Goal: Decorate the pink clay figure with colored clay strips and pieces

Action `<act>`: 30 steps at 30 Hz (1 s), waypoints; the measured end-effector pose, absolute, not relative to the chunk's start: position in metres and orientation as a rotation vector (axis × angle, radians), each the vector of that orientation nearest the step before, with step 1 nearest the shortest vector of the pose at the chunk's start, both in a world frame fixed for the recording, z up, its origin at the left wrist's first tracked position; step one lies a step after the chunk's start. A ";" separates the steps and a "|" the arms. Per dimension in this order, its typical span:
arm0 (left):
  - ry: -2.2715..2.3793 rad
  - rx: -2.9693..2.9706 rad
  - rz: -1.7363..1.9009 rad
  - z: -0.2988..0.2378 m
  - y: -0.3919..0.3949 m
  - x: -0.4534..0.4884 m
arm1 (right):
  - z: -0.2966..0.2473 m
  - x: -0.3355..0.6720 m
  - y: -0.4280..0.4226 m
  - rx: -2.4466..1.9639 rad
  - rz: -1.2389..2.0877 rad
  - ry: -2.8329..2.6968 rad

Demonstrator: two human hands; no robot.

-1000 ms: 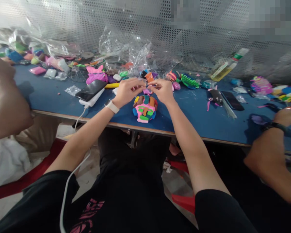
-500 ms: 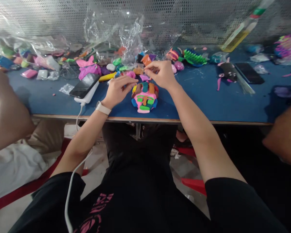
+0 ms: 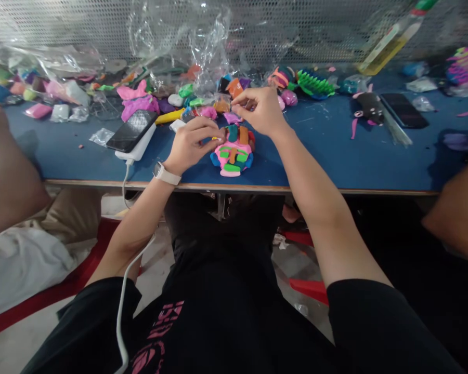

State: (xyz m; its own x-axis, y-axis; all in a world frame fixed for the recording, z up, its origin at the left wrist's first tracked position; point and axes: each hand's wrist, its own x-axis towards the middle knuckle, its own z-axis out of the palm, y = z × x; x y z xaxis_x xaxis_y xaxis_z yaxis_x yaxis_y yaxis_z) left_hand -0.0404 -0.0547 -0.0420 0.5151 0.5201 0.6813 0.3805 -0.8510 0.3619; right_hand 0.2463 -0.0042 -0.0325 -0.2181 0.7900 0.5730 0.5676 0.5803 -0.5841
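The face (image 3: 232, 157) near the table's (image 3: 327, 161) front edge has eyes, nose, mouth; left hand (image 3: 193, 144) and right hand (image 3: 262, 111) nearly pinch, contents unclear.

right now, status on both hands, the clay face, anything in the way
Left hand at clay face, covering its upper left part. Right hand beyond its upper right, hold unclear. Face lies on blue table, nothing else over it.
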 end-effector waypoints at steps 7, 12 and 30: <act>0.819 2.559 1.178 -0.045 -0.051 -0.042 | -0.035 0.249 -0.002 -1.093 0.314 -1.903; 0.726 2.585 1.252 -0.046 -0.049 -0.038 | -0.033 0.247 -0.004 -1.090 0.259 -1.934; 0.618 2.580 1.383 -0.047 -0.046 -0.040 | -0.034 0.249 -0.003 -1.136 0.212 -2.017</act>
